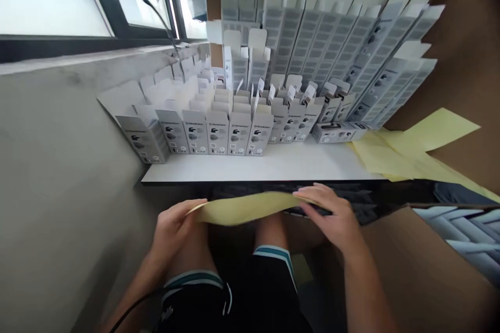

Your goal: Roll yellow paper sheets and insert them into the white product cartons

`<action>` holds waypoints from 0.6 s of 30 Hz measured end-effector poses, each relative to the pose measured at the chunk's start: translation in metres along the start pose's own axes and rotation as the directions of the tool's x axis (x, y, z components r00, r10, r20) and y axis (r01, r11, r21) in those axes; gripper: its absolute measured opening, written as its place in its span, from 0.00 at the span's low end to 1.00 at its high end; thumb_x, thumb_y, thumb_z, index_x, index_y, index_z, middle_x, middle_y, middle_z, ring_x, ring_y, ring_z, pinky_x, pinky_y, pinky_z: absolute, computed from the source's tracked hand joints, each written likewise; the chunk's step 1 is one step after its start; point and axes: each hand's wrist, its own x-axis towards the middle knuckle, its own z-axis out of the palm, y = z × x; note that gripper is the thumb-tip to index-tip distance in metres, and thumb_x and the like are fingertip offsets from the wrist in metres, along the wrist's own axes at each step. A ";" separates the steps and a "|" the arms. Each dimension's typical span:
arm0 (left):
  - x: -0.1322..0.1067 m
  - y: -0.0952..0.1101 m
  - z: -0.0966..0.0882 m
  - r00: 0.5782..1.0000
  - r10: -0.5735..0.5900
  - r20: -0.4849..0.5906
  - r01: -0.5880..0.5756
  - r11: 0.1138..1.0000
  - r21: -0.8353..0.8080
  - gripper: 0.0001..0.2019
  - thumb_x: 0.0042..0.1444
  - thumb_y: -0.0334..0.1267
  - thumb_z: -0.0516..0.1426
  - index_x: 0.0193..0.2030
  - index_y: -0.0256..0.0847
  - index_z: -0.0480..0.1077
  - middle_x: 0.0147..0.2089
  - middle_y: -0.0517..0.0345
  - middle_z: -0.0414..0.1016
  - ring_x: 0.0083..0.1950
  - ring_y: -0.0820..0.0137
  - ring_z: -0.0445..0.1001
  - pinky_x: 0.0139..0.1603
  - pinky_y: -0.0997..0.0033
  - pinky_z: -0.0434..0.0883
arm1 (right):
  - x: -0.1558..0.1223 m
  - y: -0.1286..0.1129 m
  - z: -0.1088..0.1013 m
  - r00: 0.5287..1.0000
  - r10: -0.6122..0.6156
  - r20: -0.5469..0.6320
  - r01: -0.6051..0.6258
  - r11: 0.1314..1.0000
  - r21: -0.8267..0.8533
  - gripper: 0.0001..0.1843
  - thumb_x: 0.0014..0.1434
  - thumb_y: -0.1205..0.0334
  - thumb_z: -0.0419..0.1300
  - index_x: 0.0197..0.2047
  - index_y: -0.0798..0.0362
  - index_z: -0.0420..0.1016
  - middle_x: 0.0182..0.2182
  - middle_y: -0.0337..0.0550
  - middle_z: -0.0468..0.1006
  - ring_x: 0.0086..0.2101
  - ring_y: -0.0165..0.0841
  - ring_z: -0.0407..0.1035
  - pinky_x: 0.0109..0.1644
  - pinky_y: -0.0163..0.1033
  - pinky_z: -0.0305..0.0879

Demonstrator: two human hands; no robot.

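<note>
Held sheet [244, 209] was plain pale yellow; loose sheets [402, 158] were the same (close enough). Desk [312, 161] was white, front edge [273, 182] black. Small boxes [219, 135] were light grey, dark print. Tall boxes [312, 44] had rows of grey patches. Shorts [269, 283] were black, hems [274, 253] striped teal/white.
</note>
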 end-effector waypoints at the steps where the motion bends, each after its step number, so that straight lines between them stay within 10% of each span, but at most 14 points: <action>1: -0.007 0.002 -0.004 0.992 -0.129 0.002 0.129 0.990 -0.048 0.11 0.64 0.40 0.57 0.45 0.45 0.81 0.41 0.58 0.86 0.40 0.65 0.84 0.41 0.72 0.78 | -0.006 -0.006 -0.006 0.997 0.066 -0.048 -0.061 0.994 0.089 0.09 0.60 0.63 0.67 0.45 0.46 0.83 0.41 0.43 0.87 0.40 0.41 0.80 0.51 0.47 0.73; 5: -0.027 0.002 0.001 0.884 -0.437 0.164 0.464 0.862 -0.205 0.17 0.59 0.51 0.61 0.42 0.40 0.81 0.35 0.56 0.85 0.35 0.63 0.81 0.33 0.73 0.76 | -0.023 -0.018 0.007 0.921 0.389 -0.008 -0.354 0.848 0.394 0.10 0.61 0.55 0.66 0.34 0.51 0.83 0.26 0.43 0.85 0.27 0.36 0.78 0.33 0.38 0.73; 12: -0.056 -0.026 0.024 0.649 -0.312 0.693 0.682 0.642 -0.350 0.21 0.55 0.52 0.66 0.48 0.39 0.81 0.46 0.46 0.86 0.46 0.54 0.83 0.49 0.59 0.78 | -0.050 -0.008 0.062 0.801 0.596 0.051 -0.507 0.633 0.585 0.17 0.57 0.46 0.67 0.35 0.53 0.80 0.24 0.40 0.80 0.22 0.31 0.69 0.26 0.35 0.66; 18: -0.049 -0.019 0.038 0.757 -0.154 0.634 0.615 0.493 -0.615 0.26 0.61 0.61 0.57 0.41 0.37 0.81 0.34 0.46 0.84 0.38 0.58 0.82 0.47 0.57 0.76 | -0.061 0.015 0.097 0.812 0.569 0.131 -0.424 0.421 0.802 0.18 0.55 0.43 0.68 0.31 0.48 0.73 0.26 0.38 0.77 0.31 0.35 0.71 0.40 0.41 0.69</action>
